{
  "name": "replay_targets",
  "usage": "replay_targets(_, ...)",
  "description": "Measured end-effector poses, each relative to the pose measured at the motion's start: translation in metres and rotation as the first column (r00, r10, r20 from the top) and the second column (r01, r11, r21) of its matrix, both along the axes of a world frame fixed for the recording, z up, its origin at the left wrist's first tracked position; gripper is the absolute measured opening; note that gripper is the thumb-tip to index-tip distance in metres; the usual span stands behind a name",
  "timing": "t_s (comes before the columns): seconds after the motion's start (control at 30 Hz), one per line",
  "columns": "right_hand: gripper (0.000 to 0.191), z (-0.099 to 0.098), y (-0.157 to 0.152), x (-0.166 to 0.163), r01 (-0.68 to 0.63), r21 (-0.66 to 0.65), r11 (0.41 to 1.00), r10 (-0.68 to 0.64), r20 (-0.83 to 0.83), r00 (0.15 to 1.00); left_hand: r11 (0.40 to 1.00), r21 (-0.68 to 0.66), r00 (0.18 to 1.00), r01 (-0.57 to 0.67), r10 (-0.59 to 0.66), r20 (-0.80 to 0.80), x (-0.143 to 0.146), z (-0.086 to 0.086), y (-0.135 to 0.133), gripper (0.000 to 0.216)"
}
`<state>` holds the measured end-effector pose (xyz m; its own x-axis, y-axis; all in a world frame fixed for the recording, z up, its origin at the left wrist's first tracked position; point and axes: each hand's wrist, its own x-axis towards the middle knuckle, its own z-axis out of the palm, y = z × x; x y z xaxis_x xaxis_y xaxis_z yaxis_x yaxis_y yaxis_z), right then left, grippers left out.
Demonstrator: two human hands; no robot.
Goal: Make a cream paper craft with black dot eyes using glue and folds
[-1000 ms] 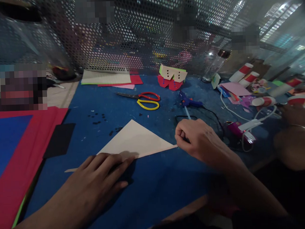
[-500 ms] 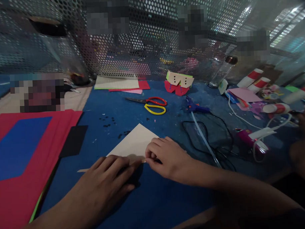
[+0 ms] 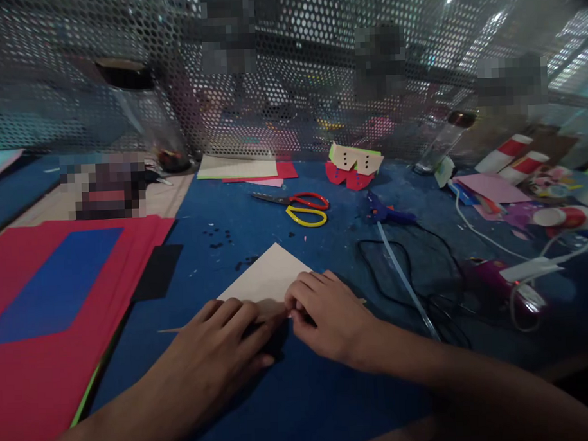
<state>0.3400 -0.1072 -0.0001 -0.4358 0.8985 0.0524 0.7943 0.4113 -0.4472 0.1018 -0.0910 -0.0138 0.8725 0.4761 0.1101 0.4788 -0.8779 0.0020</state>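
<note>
A cream sheet of paper [image 3: 269, 276] folded into a triangle lies on the blue table [image 3: 310, 400]. My left hand [image 3: 221, 342] lies flat on the paper's left part, fingers stretched out and pressing it down. My right hand [image 3: 329, 316] rests on the folded edge close beside the left, its fingertips curled and pinched together against the crease. The paper's right corner is hidden under my right hand.
Red and blue card sheets [image 3: 50, 300] and a black piece [image 3: 158, 271] lie left. Behind are red-and-yellow scissors [image 3: 298, 207], a blue glue gun [image 3: 387, 212] with black cord [image 3: 411, 274], a paper craft [image 3: 354, 164], stacked papers [image 3: 239, 168], cups [image 3: 508, 152] and a mesh wall [image 3: 288, 66].
My right hand slid left along the folded edge from the paper's right tip to the middle, now next to my left hand. The left hand stayed pressed on the paper.
</note>
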Motion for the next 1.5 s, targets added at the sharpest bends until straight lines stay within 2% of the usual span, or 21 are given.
replay_targets(0.33, 0.012, -0.002, 0.000, 0.000, -0.005, 0.001, 1.000, 0.005, -0.016, 1.000, 0.998, -0.060, 0.984, 0.004, 0.007, 0.176, -0.014, 0.003, -0.001, 0.026)
replay_targets(0.63, 0.011, 0.000, -0.001, 0.002, -0.018, 0.007, 1.000, 0.018, -0.011, 1.000, 0.999, 0.033, 0.986, -0.023, 0.018, 0.166, -0.017, 0.006, -0.008, 0.028)
replay_targets(0.87, 0.013, 0.000, -0.001, 0.003, -0.022, 0.022, 1.000, 0.022, -0.002, 1.000, 0.995, 0.052, 0.995, -0.087, 0.084, 0.060, -0.029, 0.011, -0.013, 0.025)
replay_targets(1.0, 0.012, 0.000, -0.001, 0.003, -0.024, 0.015, 1.000, 0.024, -0.009, 1.000, 0.986, 0.164, 0.990, 0.003, -0.027, 0.138, -0.031, 0.013, -0.011, 0.024)
replay_targets(1.1, 0.012, 0.001, -0.001, 0.003, -0.024, -0.001, 1.000, 0.024, -0.012, 1.000, 0.976, 0.214, 0.985, 0.025, -0.061, 0.163, -0.032, 0.015, -0.010, 0.028)
replay_targets(1.33, 0.012, 0.001, -0.001, 0.004, -0.021, -0.002, 1.000, 0.021, -0.019, 1.000, 0.978, 0.208, 0.991, -0.029, 0.001, 0.132, -0.033, 0.021, -0.016, 0.031)
replay_targets(1.5, 0.012, 0.001, -0.001, 0.004, -0.028, -0.006, 1.000, 0.028, -0.019, 0.999, 0.974, 0.215, 0.993, -0.073, 0.052, 0.105, -0.036, 0.019, -0.023, 0.030)
